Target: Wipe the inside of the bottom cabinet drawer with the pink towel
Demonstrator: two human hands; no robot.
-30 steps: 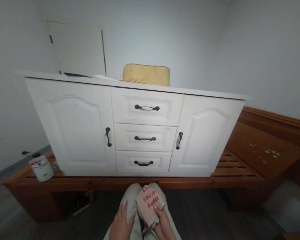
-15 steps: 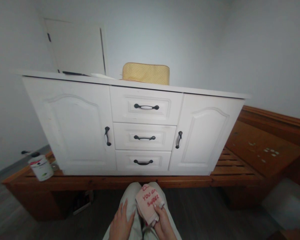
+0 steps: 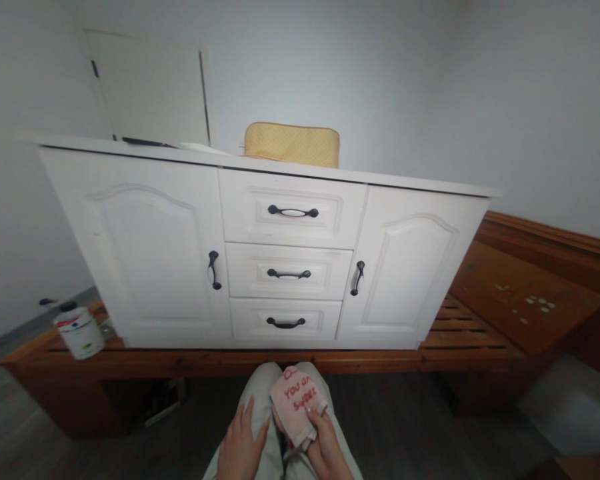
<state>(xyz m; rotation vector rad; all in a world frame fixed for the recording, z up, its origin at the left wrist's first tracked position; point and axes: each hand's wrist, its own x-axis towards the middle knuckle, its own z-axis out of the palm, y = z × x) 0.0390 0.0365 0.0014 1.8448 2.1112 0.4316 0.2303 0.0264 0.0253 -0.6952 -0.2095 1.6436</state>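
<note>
A folded pink cloth (image 3: 296,403) with red lettering lies over my lap. My right hand (image 3: 324,443) grips its lower right corner, thumb on top. My left hand (image 3: 243,440) rests on my left thigh with its fingers stretched out, holding nothing. Both knees, in pale trousers (image 3: 260,387), point toward a white cabinet (image 3: 160,267). Its drawers and doors are closed, each with a dark handle (image 3: 289,274).
A yellow case (image 3: 293,143) and a dark flat item (image 3: 145,142) sit on the cabinet top. The cabinet stands on a slatted wooden bench (image 3: 260,363). A white bottle with a black cap (image 3: 81,333) is at the bench's left end. A brown board (image 3: 520,300) lies at right.
The view has shifted very slightly. Both hands and the cloth keep the same places.
</note>
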